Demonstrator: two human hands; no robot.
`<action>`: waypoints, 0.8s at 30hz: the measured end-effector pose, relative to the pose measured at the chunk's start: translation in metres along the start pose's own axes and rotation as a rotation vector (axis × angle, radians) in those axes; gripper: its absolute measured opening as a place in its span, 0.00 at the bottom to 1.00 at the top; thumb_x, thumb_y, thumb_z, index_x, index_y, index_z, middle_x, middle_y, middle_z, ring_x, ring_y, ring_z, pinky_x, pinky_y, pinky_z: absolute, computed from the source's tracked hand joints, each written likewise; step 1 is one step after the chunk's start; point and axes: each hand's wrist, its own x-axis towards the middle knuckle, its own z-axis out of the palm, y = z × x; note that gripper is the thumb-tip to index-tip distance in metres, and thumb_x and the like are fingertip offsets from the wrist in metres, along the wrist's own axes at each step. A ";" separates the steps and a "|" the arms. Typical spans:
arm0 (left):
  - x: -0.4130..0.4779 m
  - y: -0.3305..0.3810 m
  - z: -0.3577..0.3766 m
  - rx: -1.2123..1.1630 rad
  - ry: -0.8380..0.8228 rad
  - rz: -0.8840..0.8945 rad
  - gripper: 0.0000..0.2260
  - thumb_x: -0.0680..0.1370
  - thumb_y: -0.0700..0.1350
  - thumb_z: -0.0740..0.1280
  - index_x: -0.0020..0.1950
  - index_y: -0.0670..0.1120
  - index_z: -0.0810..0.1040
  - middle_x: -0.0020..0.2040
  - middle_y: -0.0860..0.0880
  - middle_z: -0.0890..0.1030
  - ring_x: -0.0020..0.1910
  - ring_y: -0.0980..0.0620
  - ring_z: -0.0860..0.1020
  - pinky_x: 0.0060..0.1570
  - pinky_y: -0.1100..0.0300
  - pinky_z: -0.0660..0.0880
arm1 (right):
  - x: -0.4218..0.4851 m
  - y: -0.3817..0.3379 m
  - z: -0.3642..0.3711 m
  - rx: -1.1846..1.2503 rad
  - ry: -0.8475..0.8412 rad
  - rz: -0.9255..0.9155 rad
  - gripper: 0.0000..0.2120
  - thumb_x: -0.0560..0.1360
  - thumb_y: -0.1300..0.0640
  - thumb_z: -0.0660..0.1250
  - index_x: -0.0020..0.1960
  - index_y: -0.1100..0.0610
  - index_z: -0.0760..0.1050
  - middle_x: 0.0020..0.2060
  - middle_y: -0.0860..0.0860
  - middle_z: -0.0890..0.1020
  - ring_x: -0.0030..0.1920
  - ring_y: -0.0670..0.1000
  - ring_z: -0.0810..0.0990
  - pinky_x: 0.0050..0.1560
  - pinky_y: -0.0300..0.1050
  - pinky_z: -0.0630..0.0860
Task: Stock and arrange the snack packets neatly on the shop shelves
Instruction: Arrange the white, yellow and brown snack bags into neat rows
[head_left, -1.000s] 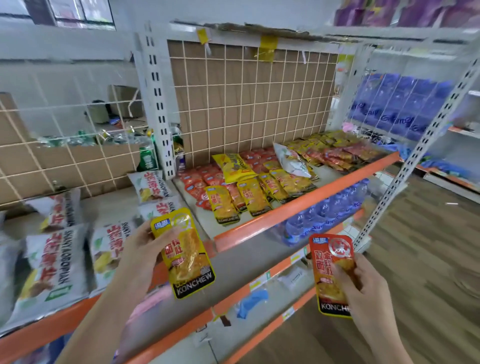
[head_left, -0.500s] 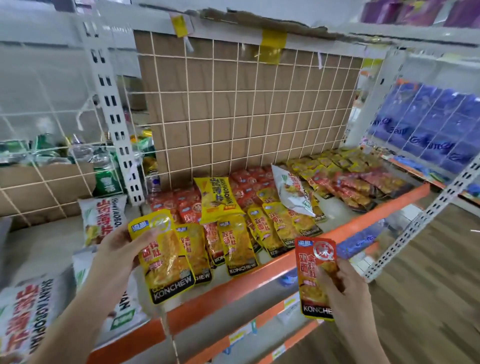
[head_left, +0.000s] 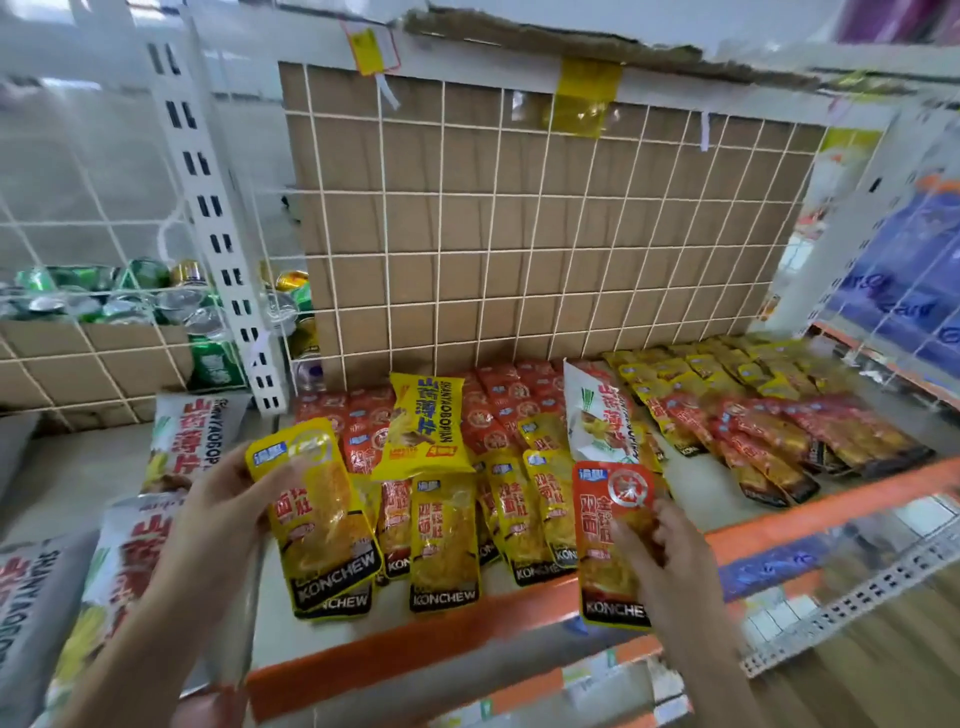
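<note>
My left hand (head_left: 218, 525) grips a yellow KONCHEW packet (head_left: 317, 514) by its left edge, holding it just above the front left rows on the shelf (head_left: 779, 512). In my right hand (head_left: 670, 566) is a red KONCHEW packet (head_left: 608, 535), pinched at its right side and hanging over the orange front lip. Rows of yellow packets (head_left: 447, 540) and red packets (head_left: 498, 410) lie flat on the shelf. A larger yellow bag (head_left: 423, 426) and a white bag (head_left: 597, 415) lie loose on top of them.
White SHANYAOBOPIAN bags (head_left: 192, 436) cover the shelf section to the left. Drink cans (head_left: 130, 296) sit behind the wire grid (head_left: 519, 254) at the back left. A white slotted upright (head_left: 218, 244) divides the sections. Blue packs (head_left: 904, 291) fill the rack at right; a lower shelf (head_left: 571, 675) shows below.
The view has closed in on the shelf. Both hands have carried their packets up and forward, from below the orange lip to over the front rows of packets.
</note>
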 end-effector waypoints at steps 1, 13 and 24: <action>-0.002 -0.002 0.000 0.004 0.022 0.009 0.29 0.53 0.58 0.81 0.49 0.47 0.81 0.48 0.42 0.84 0.43 0.46 0.83 0.44 0.49 0.78 | 0.008 -0.001 0.001 0.004 -0.027 -0.011 0.08 0.73 0.55 0.68 0.42 0.57 0.71 0.31 0.61 0.75 0.29 0.52 0.72 0.28 0.44 0.69; -0.056 0.006 -0.034 0.017 0.311 0.124 0.39 0.45 0.60 0.80 0.50 0.43 0.78 0.36 0.48 0.83 0.28 0.54 0.80 0.22 0.66 0.73 | 0.024 -0.050 0.074 0.198 -0.486 -0.084 0.08 0.72 0.55 0.69 0.48 0.54 0.72 0.33 0.53 0.81 0.26 0.49 0.77 0.22 0.40 0.73; -0.066 0.015 -0.078 0.040 0.289 0.109 0.25 0.55 0.57 0.77 0.46 0.46 0.80 0.45 0.33 0.80 0.40 0.39 0.76 0.42 0.45 0.68 | -0.007 -0.046 0.167 -0.121 -0.453 -0.221 0.19 0.71 0.49 0.70 0.58 0.56 0.74 0.46 0.47 0.81 0.48 0.47 0.79 0.53 0.47 0.77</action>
